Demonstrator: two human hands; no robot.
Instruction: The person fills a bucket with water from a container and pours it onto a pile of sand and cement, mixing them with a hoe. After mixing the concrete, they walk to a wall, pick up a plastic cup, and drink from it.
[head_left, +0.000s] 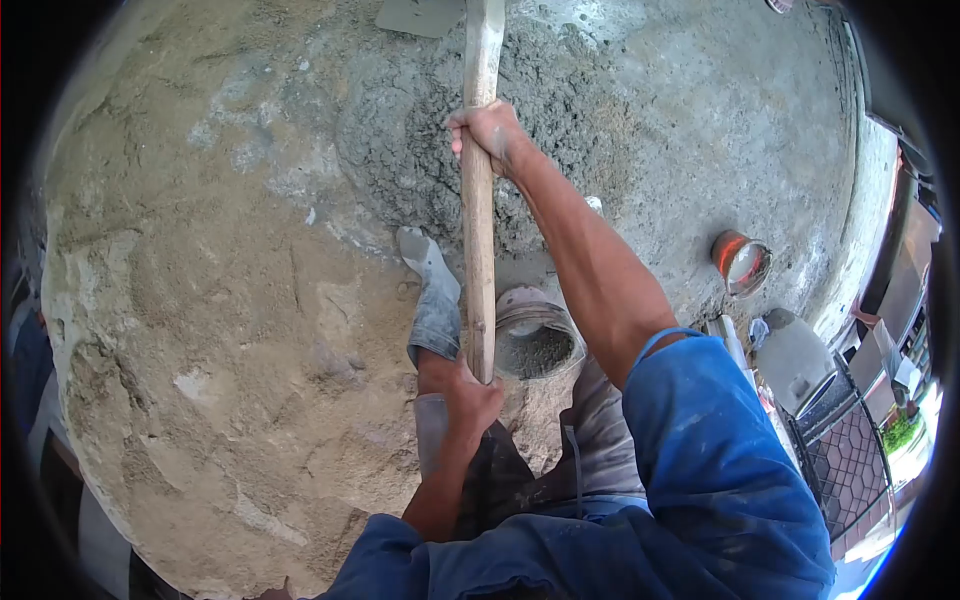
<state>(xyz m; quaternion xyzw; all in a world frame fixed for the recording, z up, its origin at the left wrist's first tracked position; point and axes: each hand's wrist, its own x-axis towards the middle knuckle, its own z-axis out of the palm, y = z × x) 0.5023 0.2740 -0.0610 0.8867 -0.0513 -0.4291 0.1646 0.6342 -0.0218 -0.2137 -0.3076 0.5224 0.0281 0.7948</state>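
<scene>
A long wooden tool handle (479, 230) runs upright through the middle of the head view, and its top end passes out of the frame. Wrapped around its upper part is my right hand (490, 135), arm stretched forward. My left hand (474, 402) grips the handle's lower end close to my body. A flat grey plate (420, 15), cut off by the top edge, shows just left of the handle. Beyond and around my right hand lies a heap of wet grey mortar (420, 150) on the ground.
A bucket (575, 340) with grey mix inside stands between my legs. My left foot in a grey boot (428, 262) is beside the mortar. Further right sits a red bucket (728, 248). Brown sand (200, 300) covers the left side; containers and a mesh crate (850, 455) line the right.
</scene>
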